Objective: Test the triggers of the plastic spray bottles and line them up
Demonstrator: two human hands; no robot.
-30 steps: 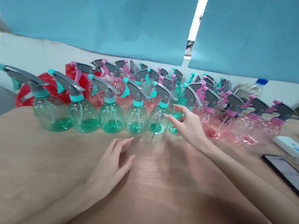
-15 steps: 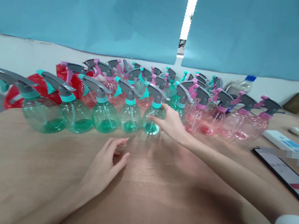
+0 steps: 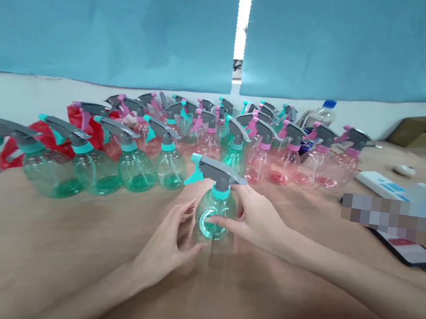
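A green spray bottle (image 3: 218, 202) with a grey head and teal collar stands out in front of the rows. My right hand (image 3: 256, 217) grips its round body from the right, thumb across the front. Just to its left, my left hand (image 3: 170, 243) is open, its fingers curved towards the bottle and apparently apart from it. Several more green spray bottles (image 3: 137, 171) line up at the left. Pink spray bottles (image 3: 258, 163) form the row at the right, with more of both colours behind.
A red plastic bag (image 3: 49, 138) lies behind the left bottles. On the right of the wooden table (image 3: 79, 246) are a phone (image 3: 407, 250), a white power strip (image 3: 384, 186), a white mouse (image 3: 405, 169) and a cardboard box (image 3: 423, 132). A blue-capped bottle (image 3: 326, 113) stands at the back.
My right hand has pulled the green spray bottle out of the front row towards me. My left hand has moved right, up beside it. The view has turned slightly right.
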